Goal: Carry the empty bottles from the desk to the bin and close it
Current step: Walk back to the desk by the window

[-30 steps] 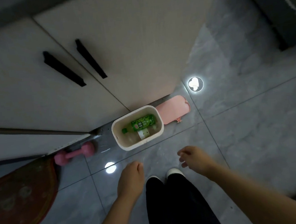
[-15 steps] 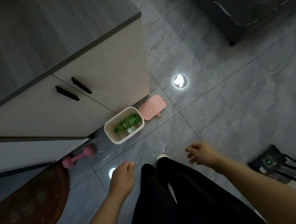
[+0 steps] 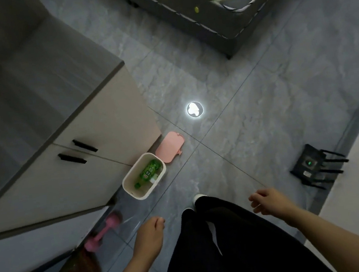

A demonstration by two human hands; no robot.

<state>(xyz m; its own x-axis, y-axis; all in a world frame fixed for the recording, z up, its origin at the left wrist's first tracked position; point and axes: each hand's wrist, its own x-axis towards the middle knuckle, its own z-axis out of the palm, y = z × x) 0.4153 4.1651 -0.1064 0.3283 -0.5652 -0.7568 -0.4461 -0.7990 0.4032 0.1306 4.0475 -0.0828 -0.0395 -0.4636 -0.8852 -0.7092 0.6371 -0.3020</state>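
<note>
The white bin [image 3: 143, 176] stands on the floor just beside the cabinet [image 3: 99, 144], and a green bottle [image 3: 148, 172] lies inside it. Its pink lid [image 3: 170, 146] lies flat behind it, so the opening is free. The left hand [image 3: 149, 238] and the right hand [image 3: 267, 202] hang with fingers loosely curled and hold nothing; probably closing comes next.

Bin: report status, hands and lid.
Left hand and right hand empty. Green bottle lies in the bin. Pink lid off, on floor beside it. Nothing blocking.
</note>
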